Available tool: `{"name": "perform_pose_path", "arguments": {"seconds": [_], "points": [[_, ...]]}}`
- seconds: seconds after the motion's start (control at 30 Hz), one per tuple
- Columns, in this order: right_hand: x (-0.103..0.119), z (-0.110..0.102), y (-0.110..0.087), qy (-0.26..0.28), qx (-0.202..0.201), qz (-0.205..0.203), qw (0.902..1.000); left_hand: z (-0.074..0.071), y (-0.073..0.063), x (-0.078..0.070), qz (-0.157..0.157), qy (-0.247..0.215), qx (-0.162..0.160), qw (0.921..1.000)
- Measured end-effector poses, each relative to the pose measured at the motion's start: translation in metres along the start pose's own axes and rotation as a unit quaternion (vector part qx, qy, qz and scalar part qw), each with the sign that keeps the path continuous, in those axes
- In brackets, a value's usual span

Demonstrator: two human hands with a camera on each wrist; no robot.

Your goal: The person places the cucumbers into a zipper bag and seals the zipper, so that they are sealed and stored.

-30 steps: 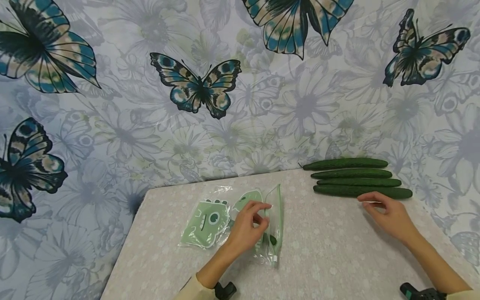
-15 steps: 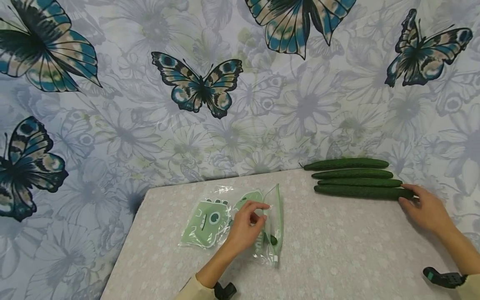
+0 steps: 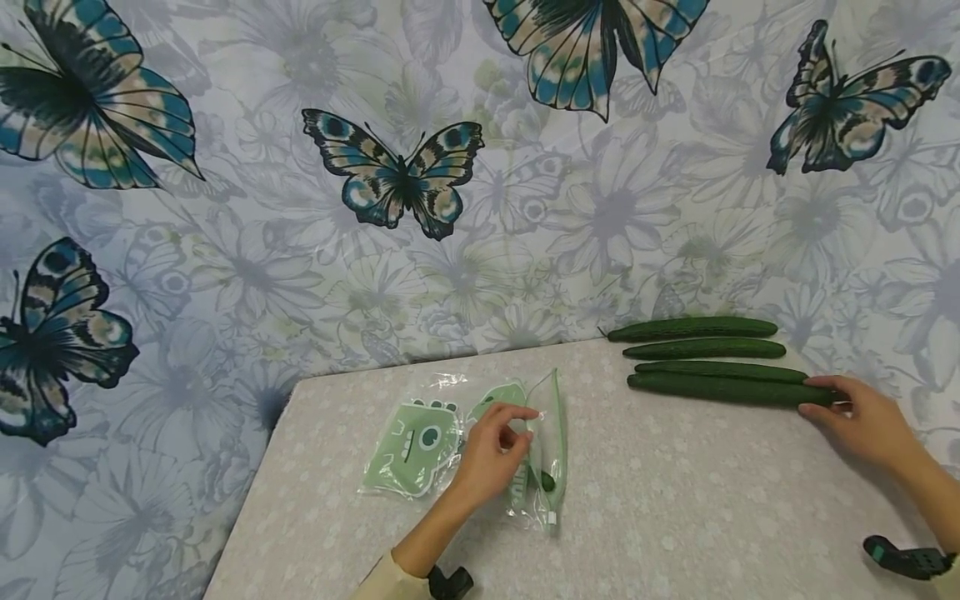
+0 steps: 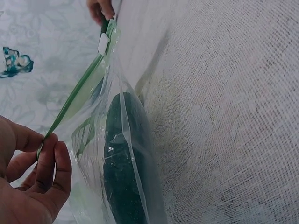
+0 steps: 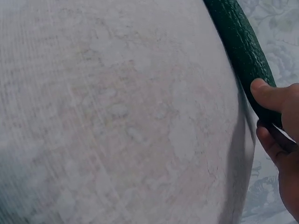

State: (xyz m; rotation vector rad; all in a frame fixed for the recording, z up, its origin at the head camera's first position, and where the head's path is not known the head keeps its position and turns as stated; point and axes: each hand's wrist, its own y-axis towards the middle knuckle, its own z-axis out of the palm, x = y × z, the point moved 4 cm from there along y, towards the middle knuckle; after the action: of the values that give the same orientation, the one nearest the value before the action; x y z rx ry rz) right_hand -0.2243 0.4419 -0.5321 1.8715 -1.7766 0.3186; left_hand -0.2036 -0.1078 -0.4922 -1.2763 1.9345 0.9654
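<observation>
With thumb and fingers, my left hand (image 3: 487, 458) pinches the green zip edge of a clear slider bag (image 3: 560, 442) printed with green monster faces. In the left wrist view the pinched edge stands lifted, and a dark green cucumber (image 4: 122, 158) shows through the plastic, inside the bag. A white slider (image 4: 103, 43) sits at the far end of the zip strip. At the table's right side my right hand (image 3: 870, 421) grips the near end of the front cucumber (image 3: 720, 388), thumb on one side. That end looks slightly raised, with a shadow below it in the right wrist view.
Behind the gripped cucumber lie three more cucumbers (image 3: 701, 348), roughly parallel. The closest of them touches or nearly touches it. A light patterned cloth covers the table (image 3: 300, 517). A butterfly-print backdrop (image 3: 450, 283) rises along the table's back edge.
My right hand has moved right along the front cucumber to its end and now grips it. That end has shifted slightly toward me. The left hand stays at the bag's edge.
</observation>
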Motion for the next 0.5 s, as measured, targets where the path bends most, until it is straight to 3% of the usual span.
{"name": "perform_pose_path", "arguments": {"seconds": [0.13, 0.3, 0.5], "points": [[-0.007, -0.002, -0.009, 0.048, 0.008, 0.040, 0.9980, 0.000, -0.001, 0.000, 0.000, 0.000, 0.000, 1.0000], [-0.018, -0.001, -0.021, 0.127, 0.027, 0.128, 0.9833, 0.000, -0.001, -0.001, 0.009, 0.004, 0.004, 0.9999], [-0.018, 0.001, -0.027, 0.161, 0.013, 0.177, 0.9709, 0.001, 0.000, 0.000, 0.011, 0.005, 0.008, 0.9999]]}}
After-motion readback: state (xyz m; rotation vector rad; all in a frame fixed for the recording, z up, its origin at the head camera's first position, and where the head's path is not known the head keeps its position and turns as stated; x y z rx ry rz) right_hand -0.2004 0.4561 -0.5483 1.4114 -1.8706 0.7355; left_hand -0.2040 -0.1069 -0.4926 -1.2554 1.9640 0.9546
